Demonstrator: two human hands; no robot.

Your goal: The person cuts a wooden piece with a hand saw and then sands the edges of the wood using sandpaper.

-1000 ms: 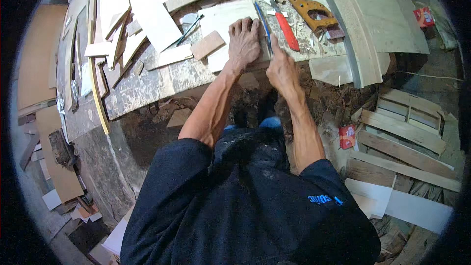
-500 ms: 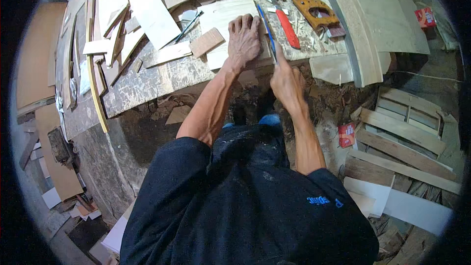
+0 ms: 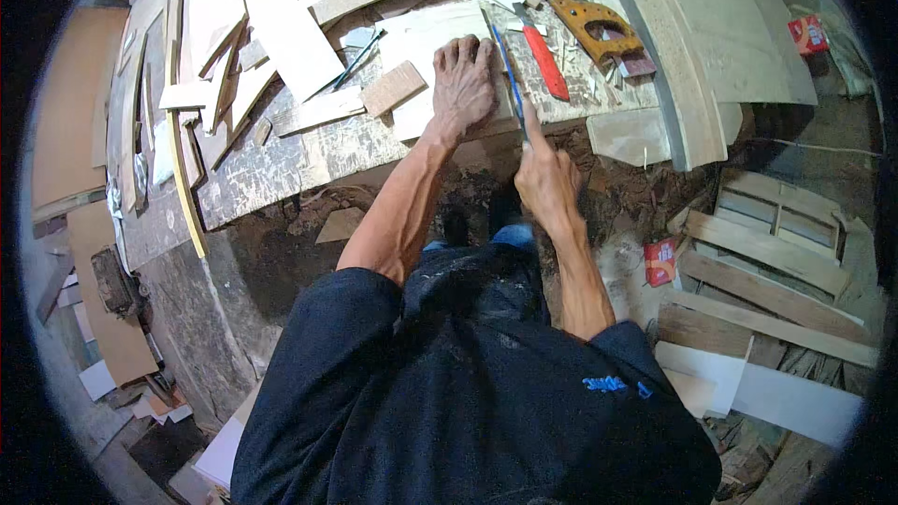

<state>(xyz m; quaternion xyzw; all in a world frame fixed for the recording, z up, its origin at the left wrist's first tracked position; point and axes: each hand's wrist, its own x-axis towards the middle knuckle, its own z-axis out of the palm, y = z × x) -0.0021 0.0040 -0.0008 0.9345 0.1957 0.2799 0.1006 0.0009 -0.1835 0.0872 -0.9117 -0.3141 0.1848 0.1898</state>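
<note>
A pale wooden board (image 3: 416, 37) lies near the bench's front edge. My left hand (image 3: 463, 89) presses on its right side, fingers bent over its surface. Along the board's right edge runs a thin blue blade (image 3: 508, 68), which looks like a hacksaw blade. My right hand (image 3: 547, 173) is closed around its near end, index finger stretched along it. A red-handled knife (image 3: 544, 61) lies just right of the blade, and beyond it a handsaw (image 3: 599, 30) with a wooden handle. A small brown wood block (image 3: 394, 89) sits left of my left hand.
Offcuts and white panels (image 3: 297, 42) cover the left of the workbench (image 3: 271, 173). A yellow strip (image 3: 185, 178) overhangs its front edge. Long curved boards (image 3: 669, 56) stand at the right. Planks (image 3: 767, 285) and a red packet (image 3: 659, 262) lie on the floor at right.
My right hand and the blue blade have shifted slightly back toward me along the board's edge. My left hand stays pressed on the board, and the view has tilted a little.
</note>
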